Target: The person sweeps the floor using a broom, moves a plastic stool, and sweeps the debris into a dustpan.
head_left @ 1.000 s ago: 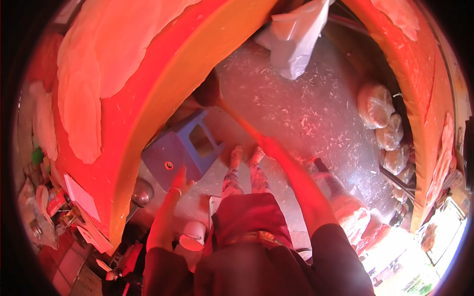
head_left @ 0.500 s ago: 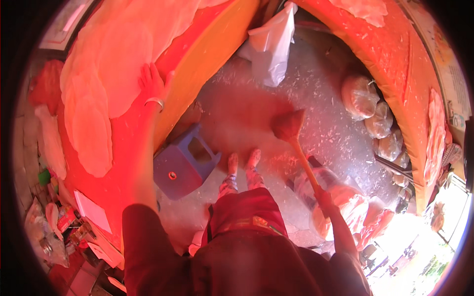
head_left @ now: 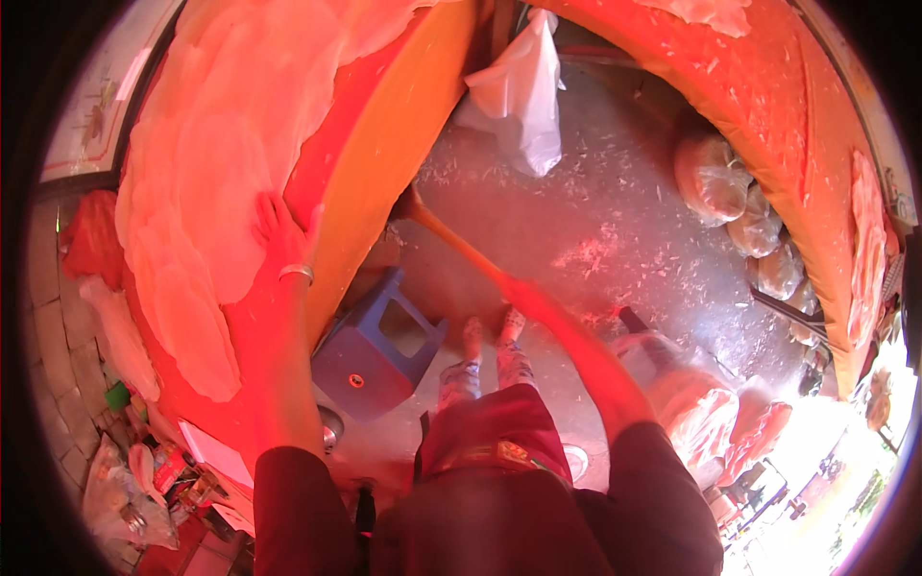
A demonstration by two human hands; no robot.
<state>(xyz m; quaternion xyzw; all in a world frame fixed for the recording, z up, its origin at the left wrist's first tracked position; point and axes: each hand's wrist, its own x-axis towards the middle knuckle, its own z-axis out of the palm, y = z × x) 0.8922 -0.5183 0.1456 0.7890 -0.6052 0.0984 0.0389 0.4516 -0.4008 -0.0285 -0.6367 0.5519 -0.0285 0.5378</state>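
My left hand [head_left: 279, 233] lies flat on the red-orange covered table [head_left: 322, 158], fingers stretched out beside the edge of the pale, thin flat sheets [head_left: 230, 144] spread there. A band circles its wrist. My right hand [head_left: 520, 294] is closed round the handle of a broom [head_left: 459, 247]. From that hand the handle slants forward and left, toward the orange side of the table. The broom's head is mostly hidden at the table's lower edge. Whitish scraps [head_left: 591, 252] are scattered over the grey floor [head_left: 538, 226].
A blue plastic stool [head_left: 370, 374] stands left of my feet. Ahead hangs a white plastic bag [head_left: 523, 96]. Several clear-wrapped bundles [head_left: 711, 182] line the right-hand orange-covered table [head_left: 768, 125]. More plastic-wrapped goods [head_left: 696, 408] sit near my right arm.
My right hand has swung the broom from the right across to the left, up to the table's side. My left hand has stayed on the table; the view has shifted slightly.
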